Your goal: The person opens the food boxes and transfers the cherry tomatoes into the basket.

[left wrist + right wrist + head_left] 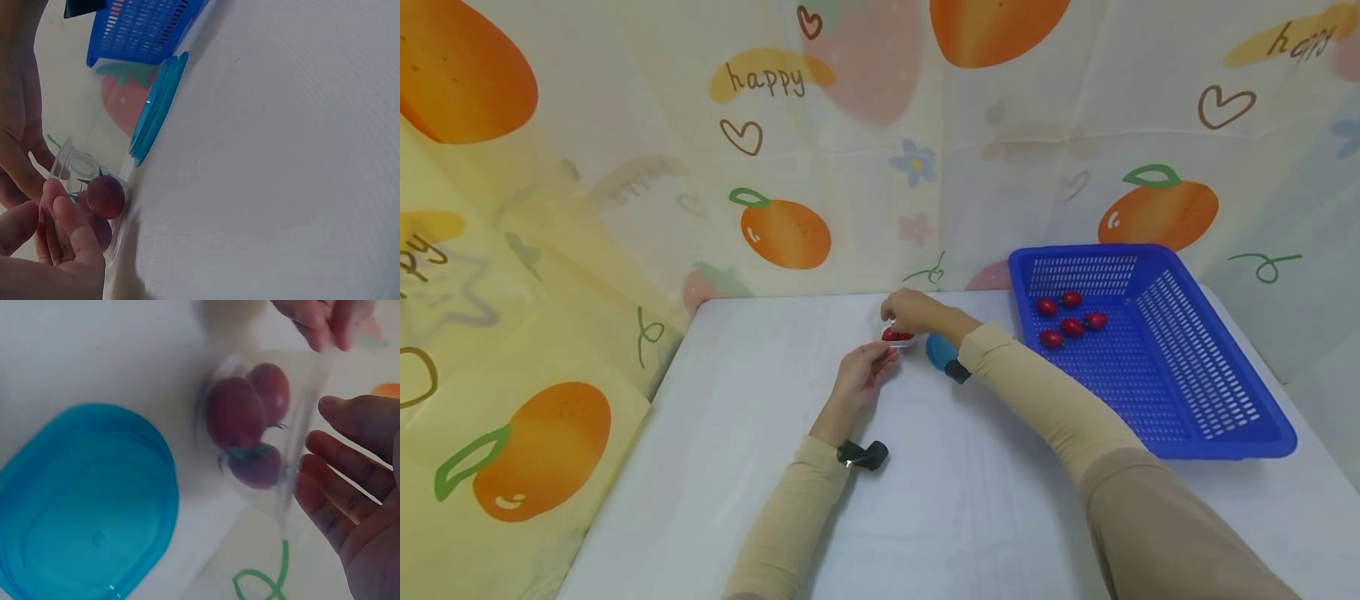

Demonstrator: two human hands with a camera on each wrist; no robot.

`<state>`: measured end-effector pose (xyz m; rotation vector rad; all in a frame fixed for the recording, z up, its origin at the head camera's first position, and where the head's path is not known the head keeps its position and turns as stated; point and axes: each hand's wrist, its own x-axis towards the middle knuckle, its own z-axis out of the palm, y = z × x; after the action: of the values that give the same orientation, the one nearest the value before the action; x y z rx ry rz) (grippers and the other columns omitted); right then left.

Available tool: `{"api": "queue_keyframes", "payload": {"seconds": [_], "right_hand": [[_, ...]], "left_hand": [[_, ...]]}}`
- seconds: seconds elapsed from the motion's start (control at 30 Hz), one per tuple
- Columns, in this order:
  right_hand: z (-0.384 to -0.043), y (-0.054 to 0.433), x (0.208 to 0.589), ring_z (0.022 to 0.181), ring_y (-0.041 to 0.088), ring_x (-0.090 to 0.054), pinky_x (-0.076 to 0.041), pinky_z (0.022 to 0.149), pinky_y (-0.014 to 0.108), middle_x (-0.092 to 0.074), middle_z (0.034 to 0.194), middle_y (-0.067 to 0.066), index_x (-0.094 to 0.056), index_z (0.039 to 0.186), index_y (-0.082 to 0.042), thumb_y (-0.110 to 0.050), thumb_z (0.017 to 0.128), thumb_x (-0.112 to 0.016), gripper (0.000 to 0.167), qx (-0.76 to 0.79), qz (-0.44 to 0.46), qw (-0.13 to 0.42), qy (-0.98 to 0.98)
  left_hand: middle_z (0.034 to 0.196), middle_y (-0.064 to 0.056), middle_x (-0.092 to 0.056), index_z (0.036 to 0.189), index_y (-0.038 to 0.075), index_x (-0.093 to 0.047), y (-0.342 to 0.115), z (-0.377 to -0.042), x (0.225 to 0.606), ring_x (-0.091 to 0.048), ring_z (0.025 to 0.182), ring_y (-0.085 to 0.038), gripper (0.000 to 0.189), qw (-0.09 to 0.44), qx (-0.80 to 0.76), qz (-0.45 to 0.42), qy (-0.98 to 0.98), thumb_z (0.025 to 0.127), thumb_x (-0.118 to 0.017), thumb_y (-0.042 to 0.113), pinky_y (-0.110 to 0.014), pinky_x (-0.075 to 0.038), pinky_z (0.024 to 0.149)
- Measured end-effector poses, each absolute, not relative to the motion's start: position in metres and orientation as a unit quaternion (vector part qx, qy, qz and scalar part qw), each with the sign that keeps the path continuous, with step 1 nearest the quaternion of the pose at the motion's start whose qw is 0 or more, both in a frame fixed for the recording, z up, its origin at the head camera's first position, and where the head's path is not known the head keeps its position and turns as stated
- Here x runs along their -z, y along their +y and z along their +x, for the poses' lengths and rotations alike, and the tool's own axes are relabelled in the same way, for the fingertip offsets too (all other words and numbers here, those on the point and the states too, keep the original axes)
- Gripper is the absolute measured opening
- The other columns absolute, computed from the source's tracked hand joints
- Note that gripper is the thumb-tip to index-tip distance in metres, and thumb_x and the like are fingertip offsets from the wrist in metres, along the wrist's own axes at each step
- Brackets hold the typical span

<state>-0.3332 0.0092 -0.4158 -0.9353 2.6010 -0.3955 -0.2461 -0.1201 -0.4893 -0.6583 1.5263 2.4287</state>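
A small clear plastic container (305,425) stands near the back of the table, with three red cherry tomatoes (236,412) showing through its wall. My left hand (859,375) pinches its rim between thumb and fingertips at the near left. Over the container's far side is my right hand (917,310); in the right wrist view its fingers (350,459) are spread and loosely bent, the tips right at the rim, nothing between them. Just right of the container lies a translucent blue lid (94,500), partly covered by the right wrist in the head view.
A blue perforated basket (1225,333) occupies the right side of the table, with several cherry tomatoes (1072,327) toward its left. The right forearm passes along the basket's near-left edge. Behind the white table (760,375) hangs a fruit-printed cloth (865,167).
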Motion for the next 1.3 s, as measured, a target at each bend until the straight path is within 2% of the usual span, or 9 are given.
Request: {"api": "queue_keyframes", "payload": {"seconds": [0.3,0.5,0.63,0.93,1.3], "right_hand": [[-0.338,0.001,0.438,0.107,0.026,-0.063,-0.05,0.101,0.036,-0.07,0.111,0.012,-0.07,0.11,-0.003,-0.01,0.092,-0.064,0.02,0.102,-0.364,0.157,0.912],[-0.342,-0.005,0.444,0.095,0.024,-0.062,-0.052,0.092,0.034,-0.069,0.099,0.008,-0.071,0.102,-0.007,-0.01,0.09,-0.065,0.014,0.071,-0.362,0.155,0.917],[-0.339,-0.006,0.443,0.097,0.023,-0.061,-0.05,0.096,0.034,-0.069,0.101,0.007,-0.071,0.104,-0.007,-0.01,0.092,-0.063,0.014,0.063,-0.351,0.169,0.919],[-0.336,-0.006,0.44,0.09,0.019,-0.057,-0.05,0.089,0.032,-0.066,0.095,0.003,-0.07,0.1,-0.011,-0.007,0.091,-0.063,0.013,0.067,-0.341,0.178,0.921],[-0.338,-0.01,0.438,0.094,0.021,-0.058,-0.05,0.095,0.034,-0.069,0.102,0.005,-0.07,0.106,-0.009,-0.011,0.093,-0.061,0.015,0.059,-0.345,0.191,0.917]], "left_hand": [[0.086,-0.003,-0.07,0.106,0.003,-0.059,-0.119,-0.245,0.49,-0.069,0.079,-0.011,0.012,0.089,-0.828,-0.217,0.51,0.095,-0.059,0.008,-0.019,-0.058,0.074],[0.086,-0.003,-0.07,0.104,0.003,-0.059,-0.118,-0.245,0.49,-0.069,0.08,-0.011,0.009,0.086,-0.83,-0.214,0.508,0.095,-0.059,0.007,-0.019,-0.058,0.075],[0.086,-0.002,-0.069,0.103,0.003,-0.059,-0.118,-0.245,0.492,-0.068,0.08,-0.01,0.008,0.084,-0.83,-0.207,0.511,0.096,-0.058,0.005,-0.018,-0.058,0.075],[0.086,-0.002,-0.068,0.102,0.003,-0.06,-0.117,-0.245,0.49,-0.068,0.081,-0.009,0.007,0.082,-0.827,-0.202,0.519,0.096,-0.057,0.004,-0.018,-0.057,0.076],[0.083,-0.002,-0.068,0.1,0.003,-0.059,-0.12,-0.247,0.491,-0.067,0.078,-0.01,0.005,0.079,-0.834,-0.199,0.508,0.095,-0.056,0.002,-0.018,-0.057,0.074]]}}
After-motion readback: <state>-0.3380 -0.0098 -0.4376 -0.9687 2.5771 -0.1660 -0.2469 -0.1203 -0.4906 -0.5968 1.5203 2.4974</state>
